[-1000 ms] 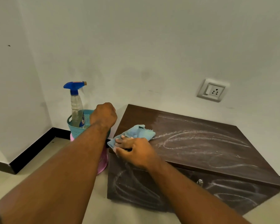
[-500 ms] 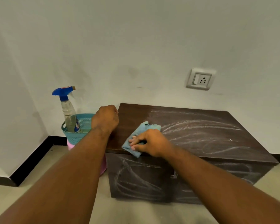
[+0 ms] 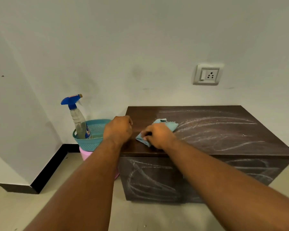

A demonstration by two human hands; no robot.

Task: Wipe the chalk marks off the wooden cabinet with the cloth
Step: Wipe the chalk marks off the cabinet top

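Here, your right hand (image 3: 158, 136) presses light blue cloth (image 3: 167, 125) flat on cabinet (image 3: 207, 130) top, near front-left corner, fingers gripping cloth's near edge. Your left hand (image 3: 118, 130) clenched in fist, holding nothing, resting at top's left edge. Left strip of top looks clean; chalk marks (image 3: 220, 129) sweep across rest toward right edge, more on front face. Teal basket (image 3: 90, 141) with spray bottle (image 3: 78, 117) sits just left of cabinet, atop pink container (image 3: 85, 155). Pale walls, wall socket (image 3: 207, 75), black skirting (image 3: 48, 167), beige floor (image 3: 20, 212).
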